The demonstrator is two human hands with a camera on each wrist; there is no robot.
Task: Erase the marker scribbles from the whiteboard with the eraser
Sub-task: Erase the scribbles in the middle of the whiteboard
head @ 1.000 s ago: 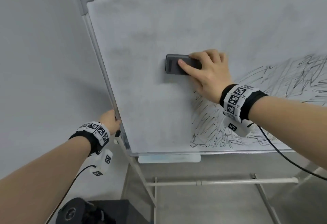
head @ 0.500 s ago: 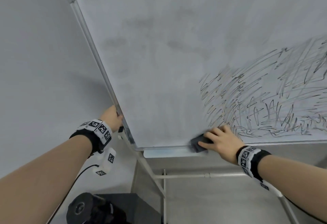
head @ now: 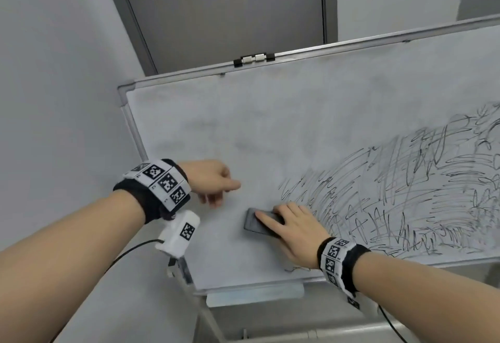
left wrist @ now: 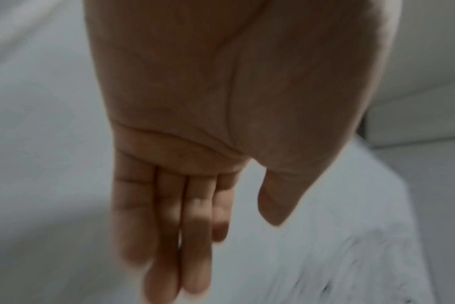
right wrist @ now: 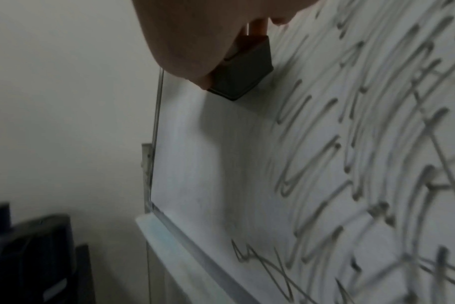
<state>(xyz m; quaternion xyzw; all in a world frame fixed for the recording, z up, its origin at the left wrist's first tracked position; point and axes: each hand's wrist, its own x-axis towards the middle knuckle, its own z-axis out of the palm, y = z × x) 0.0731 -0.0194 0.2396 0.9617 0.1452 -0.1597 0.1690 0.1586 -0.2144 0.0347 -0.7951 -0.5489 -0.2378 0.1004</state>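
A whiteboard (head: 243,131) on a stand fills the head view; its left half is wiped to a grey smear. Black marker scribbles (head: 405,193) cover its lower right part, also close up as scribbles (right wrist: 364,164) in the right wrist view. My right hand (head: 292,226) grips a dark rectangular eraser (head: 259,220) and presses it flat on the board at the left edge of the scribbles; the eraser (right wrist: 239,67) shows under my palm. My left hand (head: 213,183) hovers in front of the board's wiped part, left of the eraser, fingers (left wrist: 169,236) straight and empty.
A pale marker tray (head: 254,292) runs under the board's lower edge, with the metal stand legs (head: 211,323) below. A clip (head: 254,59) sits on the top frame. A grey wall is to the left and a dark door behind. Dark equipment (right wrist: 31,257) stands on the floor at left.
My left hand has let go of the board's left frame and now hovers open in front of it. My right hand has slid the eraser up from the bottom edge. The head view has tilted upward.
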